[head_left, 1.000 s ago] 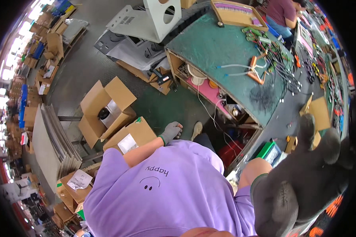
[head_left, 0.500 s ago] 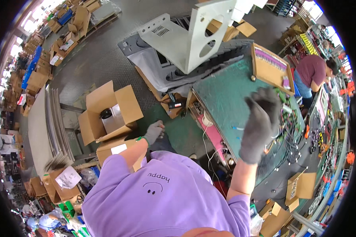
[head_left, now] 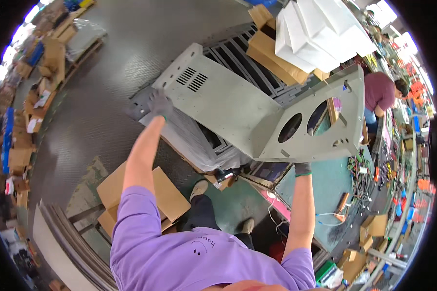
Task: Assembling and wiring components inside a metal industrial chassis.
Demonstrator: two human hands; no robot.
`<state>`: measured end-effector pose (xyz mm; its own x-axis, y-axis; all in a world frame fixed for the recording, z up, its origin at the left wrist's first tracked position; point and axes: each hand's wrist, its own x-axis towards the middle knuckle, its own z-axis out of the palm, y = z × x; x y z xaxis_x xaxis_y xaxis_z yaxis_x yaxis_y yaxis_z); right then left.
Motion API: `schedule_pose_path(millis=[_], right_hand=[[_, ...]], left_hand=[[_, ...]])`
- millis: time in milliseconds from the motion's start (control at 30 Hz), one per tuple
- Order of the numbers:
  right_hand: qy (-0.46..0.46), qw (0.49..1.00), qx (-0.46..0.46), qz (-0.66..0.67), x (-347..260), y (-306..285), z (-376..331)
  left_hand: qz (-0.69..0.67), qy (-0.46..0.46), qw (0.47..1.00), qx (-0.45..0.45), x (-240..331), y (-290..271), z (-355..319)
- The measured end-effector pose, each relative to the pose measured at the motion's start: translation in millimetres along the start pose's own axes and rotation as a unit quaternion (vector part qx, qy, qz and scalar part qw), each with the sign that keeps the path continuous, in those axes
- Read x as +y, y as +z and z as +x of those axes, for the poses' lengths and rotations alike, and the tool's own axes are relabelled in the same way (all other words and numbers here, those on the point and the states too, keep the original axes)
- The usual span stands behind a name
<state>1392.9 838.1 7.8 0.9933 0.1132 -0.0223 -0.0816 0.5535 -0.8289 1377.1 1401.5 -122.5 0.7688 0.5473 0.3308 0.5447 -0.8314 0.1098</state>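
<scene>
Bent grey sheet-metal panel [head_left: 257, 109] (louvred vents, two round cutouts), gloved left hand [head_left: 159, 103] gripping its far edge, arm outstretched, gloved right hand [head_left: 302, 168] clasping lower edge.

A bent metal panel [head_left: 257, 114] is held up between the left hand [head_left: 159, 103], at its left end, and the right hand [head_left: 303, 168], under its right end. Below it lies the worktop [head_left: 325, 194], with cardboard boxes [head_left: 160, 194] on the floor at left.
</scene>
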Motion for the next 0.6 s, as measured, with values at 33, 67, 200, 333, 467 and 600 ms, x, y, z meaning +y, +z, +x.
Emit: schedule_pose_path(millis=[33,67,200,333,467,600], right_hand=[[-0.003,0.998,0.05,-0.038,-6,-22,-14],[0.003,0.998,0.05,-0.05,-8,-14,-12],[0.029,0.992,0.051,-0.107,-19,8,5],[0.028,0.992,0.036,-0.12,-24,25,13],[0.016,0.992,-0.003,-0.126,-25,33,14],[-0.002,0.985,0.054,-0.165,-19,19,-20]], left_hand=[[-0.06,-0.009,0.989,-0.132,62,-45,25],[-0.023,-0.022,0.995,-0.091,56,-35,53],[-0.051,-0.002,0.96,-0.274,38,20,140],[-0.108,0.04,0.965,-0.234,24,86,170],[-0.195,0.088,0.921,-0.325,-5,102,195],[-0.547,-0.17,0.711,-0.409,16,43,145]])
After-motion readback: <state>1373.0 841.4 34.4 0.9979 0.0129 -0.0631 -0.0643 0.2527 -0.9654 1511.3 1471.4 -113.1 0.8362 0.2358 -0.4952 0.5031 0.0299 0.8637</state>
